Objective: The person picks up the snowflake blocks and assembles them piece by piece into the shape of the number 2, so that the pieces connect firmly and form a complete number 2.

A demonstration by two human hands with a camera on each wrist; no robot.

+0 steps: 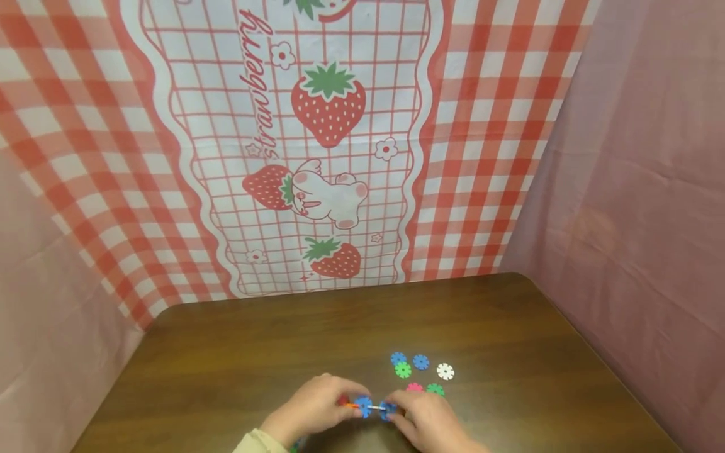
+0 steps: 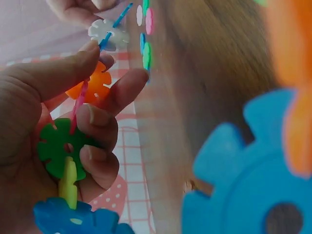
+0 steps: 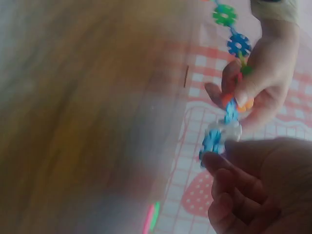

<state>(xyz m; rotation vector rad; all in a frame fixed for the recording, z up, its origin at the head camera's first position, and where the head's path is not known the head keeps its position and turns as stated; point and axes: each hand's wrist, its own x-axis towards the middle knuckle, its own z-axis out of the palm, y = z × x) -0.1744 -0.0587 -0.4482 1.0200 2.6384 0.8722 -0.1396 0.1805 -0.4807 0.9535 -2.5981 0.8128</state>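
Left hand (image 1: 320,402) grips a chain of smooth, notched discs (image 2: 54,146); right hand (image 1: 428,416), just to its right, pinches a blue disc (image 3: 211,140) at chain's end. Ahead of right hand, loose round discs (image 1: 421,362) on wood-grained worktop (image 1: 272,352). Beyond both hands, checked cloth (image 1: 481,126) lettered "strawberry" sideways.

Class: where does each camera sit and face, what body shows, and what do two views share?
Head: worn on the head, facing forward and down at a brown wood-grain table; left hand and right hand show.
Left wrist: worn there, facing the left hand and a chain of multicoloured notched plastic discs; right hand partly shows.
Right wrist: worn there, facing the right hand; left hand and cream fabric sleeve show.
Both wrist views share the chain.
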